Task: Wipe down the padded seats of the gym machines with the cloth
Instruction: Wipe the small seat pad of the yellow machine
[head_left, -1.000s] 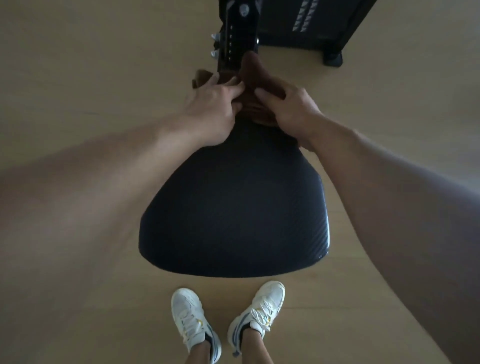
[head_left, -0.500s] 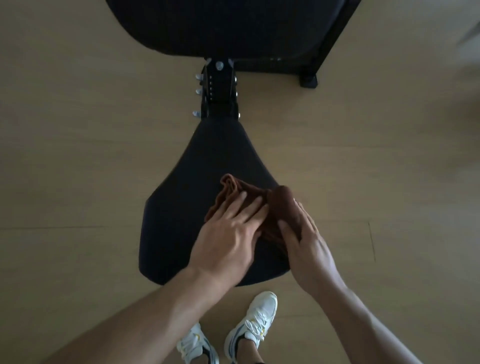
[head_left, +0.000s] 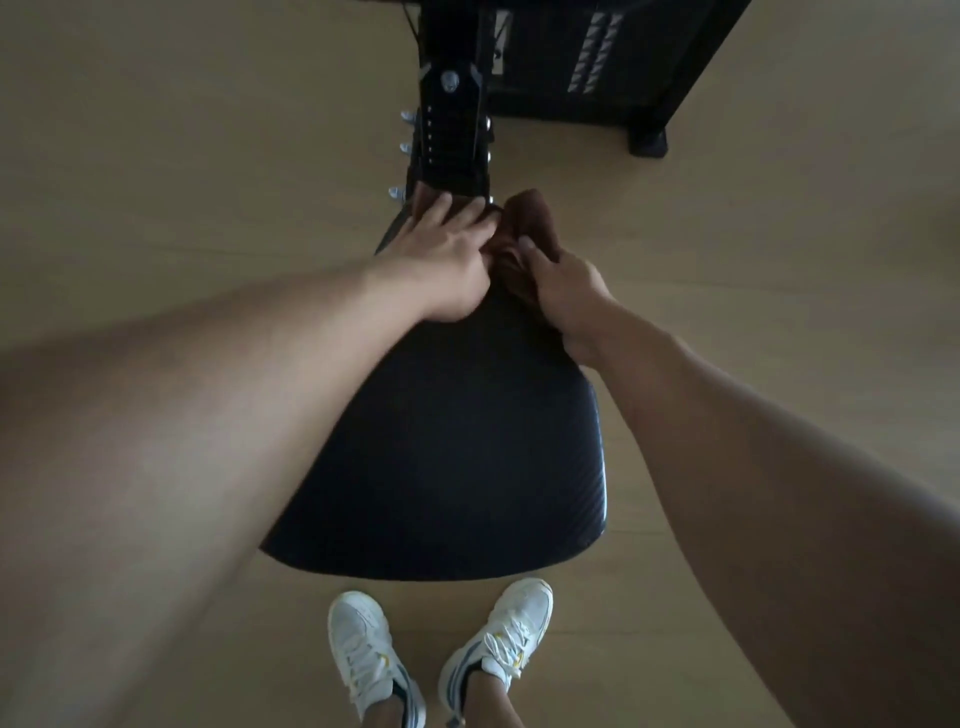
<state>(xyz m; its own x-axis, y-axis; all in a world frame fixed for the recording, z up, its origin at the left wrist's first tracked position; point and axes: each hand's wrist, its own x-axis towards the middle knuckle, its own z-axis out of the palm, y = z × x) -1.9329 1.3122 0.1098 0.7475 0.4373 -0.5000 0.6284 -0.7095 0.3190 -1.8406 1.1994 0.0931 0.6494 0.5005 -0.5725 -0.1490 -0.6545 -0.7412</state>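
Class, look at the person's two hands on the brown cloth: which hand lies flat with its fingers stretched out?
The left hand: its fingers lie straight, pressing the brown cloth onto the black padded seat. The right hand curls round the cloth instead.

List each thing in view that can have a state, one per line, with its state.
cloth: bunched, lying on the narrow far end of the seat
left hand: fingers extended, pressing on the cloth
right hand: fingers curled, gripping the cloth
seat: bare dark pad apart from its far end
shoes: laced, worn, standing on the floor
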